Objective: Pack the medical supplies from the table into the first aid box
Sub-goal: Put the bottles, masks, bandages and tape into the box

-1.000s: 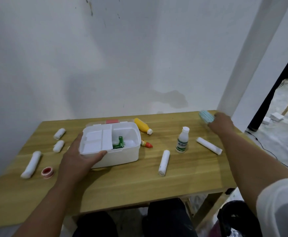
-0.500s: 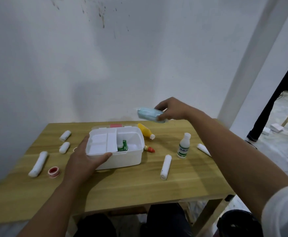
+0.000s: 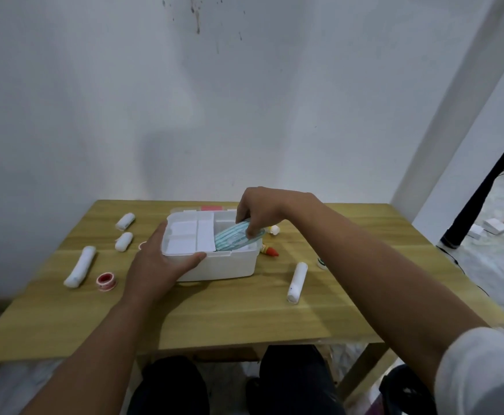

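Observation:
The white first aid box (image 3: 220, 266) stands open in the middle of the wooden table (image 3: 215, 319). My left hand (image 3: 158, 265) grips its front left corner. My right hand (image 3: 259, 209) holds a pale blue packet of face masks (image 3: 232, 239) tilted in the box's right compartment. A white divider tray (image 3: 189, 238) fills the left half. On the table lie white bandage rolls (image 3: 80, 266) (image 3: 124, 241) (image 3: 125, 221) (image 3: 297, 282), a red tape roll (image 3: 106, 280) and a small red-capped tube (image 3: 270, 251). My right arm hides most of the white bottle (image 3: 321, 262) and the yellow bottle.
The box lid (image 3: 203, 209) lies back behind the box. A white wall stands close behind the table. A white pillar (image 3: 454, 115) and a black post (image 3: 484, 187) stand to the right, with cables on the floor. My knees show below the front edge.
My right hand carried the blue mask packet from the table's far right corner, across above the bottles, and down into the box's right compartment. My left hand kept its grip on the box.

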`<state>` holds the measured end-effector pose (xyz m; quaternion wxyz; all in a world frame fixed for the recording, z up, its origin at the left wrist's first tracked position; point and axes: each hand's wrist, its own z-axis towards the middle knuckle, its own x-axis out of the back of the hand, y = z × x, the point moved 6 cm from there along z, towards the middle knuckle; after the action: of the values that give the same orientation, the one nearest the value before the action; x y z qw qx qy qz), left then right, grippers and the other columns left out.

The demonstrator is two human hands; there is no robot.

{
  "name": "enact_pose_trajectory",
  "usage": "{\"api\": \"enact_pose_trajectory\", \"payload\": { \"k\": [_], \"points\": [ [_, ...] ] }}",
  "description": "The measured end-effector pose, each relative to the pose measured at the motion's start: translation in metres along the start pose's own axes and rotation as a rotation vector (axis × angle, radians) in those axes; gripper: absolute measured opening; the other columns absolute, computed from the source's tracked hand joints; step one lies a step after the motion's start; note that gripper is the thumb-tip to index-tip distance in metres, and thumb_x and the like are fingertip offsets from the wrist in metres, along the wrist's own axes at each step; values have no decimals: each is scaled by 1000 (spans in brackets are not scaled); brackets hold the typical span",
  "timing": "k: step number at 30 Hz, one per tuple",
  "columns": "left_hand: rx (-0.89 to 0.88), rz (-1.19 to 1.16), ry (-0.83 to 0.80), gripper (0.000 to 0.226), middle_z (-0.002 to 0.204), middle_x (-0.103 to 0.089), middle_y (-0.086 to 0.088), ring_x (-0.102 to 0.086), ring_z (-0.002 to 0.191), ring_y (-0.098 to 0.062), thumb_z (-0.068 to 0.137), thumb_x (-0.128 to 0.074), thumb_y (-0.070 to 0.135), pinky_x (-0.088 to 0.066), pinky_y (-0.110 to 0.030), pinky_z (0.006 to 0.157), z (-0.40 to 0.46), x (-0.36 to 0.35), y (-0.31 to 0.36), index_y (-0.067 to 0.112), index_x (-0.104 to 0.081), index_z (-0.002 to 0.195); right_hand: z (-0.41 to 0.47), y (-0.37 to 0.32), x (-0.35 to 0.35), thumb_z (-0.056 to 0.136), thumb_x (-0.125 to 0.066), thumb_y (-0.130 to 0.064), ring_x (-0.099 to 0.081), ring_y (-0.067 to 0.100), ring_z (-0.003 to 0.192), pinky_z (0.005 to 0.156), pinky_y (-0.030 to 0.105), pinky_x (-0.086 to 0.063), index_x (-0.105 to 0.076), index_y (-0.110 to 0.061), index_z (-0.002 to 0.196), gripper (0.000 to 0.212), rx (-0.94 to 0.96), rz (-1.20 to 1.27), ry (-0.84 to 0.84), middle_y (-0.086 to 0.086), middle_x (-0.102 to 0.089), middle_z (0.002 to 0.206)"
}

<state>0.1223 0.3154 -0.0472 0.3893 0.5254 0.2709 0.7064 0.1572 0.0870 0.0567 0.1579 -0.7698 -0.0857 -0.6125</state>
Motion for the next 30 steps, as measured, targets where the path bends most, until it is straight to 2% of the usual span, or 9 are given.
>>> {"api": "enact_pose_trajectory", "payload": {
  "k": [4,7,11,19,23,28,30],
  "points": [
    [15,9,-18,105,155,-52,8,-48,141,-23,70,-86,65,-51,-43,98,0,-1,-3,39,-36,159,-2,2,0,80,-85,-16,-70,9,95,86,28,-58,-81,-19,114,34,14,75,-41,-9,-78,103],
    [31,21,-32,113,153,-53,14,-49,140,-20,61,-77,79,-53,-45,100,0,0,-5,42,-35,159,-1,1,-4,78,-85,-16,-72,7,95,91,32,-60,-82,-22,111,33,20,117,-79,-12,-79,101],
    [40,26,-37,120,156,-51,11,-47,142,-22,55,-72,85,-53,-45,100,0,0,-4,40,-34,160,1,-1,-7,79,-86,-15,-72,9,99,94,35,-60,-81,-18,113,34,15,121,-74,-8,-79,107],
    [32,34,-45,122,157,-50,10,-47,142,-23,56,-73,85,-54,-49,102,2,-1,-7,39,-32,161,3,-5,-12,81,-85,-15,-70,11,100,88,28,-59,-80,-17,116,36,13,100,-84,-6,-78,110],
    [35,29,-51,124,160,-48,9,-45,144,-23,55,-73,84,-52,-48,104,1,-1,-6,38,-31,162,5,-5,-21,80,-85,-22,-66,9,104,95,33,-55,-81,-23,113,33,0,84,-174,-11,-77,110],
    [23,34,-38,115,160,-47,6,-45,143,-25,66,-84,71,-52,-46,100,2,-3,-5,38,-31,162,17,-10,-41,81,-85,-21,-67,11,98,88,31,-57,-81,-19,115,33,-1,101,-45,-7,-77,111],
    [21,35,-46,117,160,-47,7,-45,143,-24,63,-81,76,-53,-47,101,2,-4,-7,39,-30,162,20,-11,-47,82,-85,-22,-67,12,97,88,31,-57,-80,-18,114,33,6,103,-14,-6,-77,112]
  ]
}}
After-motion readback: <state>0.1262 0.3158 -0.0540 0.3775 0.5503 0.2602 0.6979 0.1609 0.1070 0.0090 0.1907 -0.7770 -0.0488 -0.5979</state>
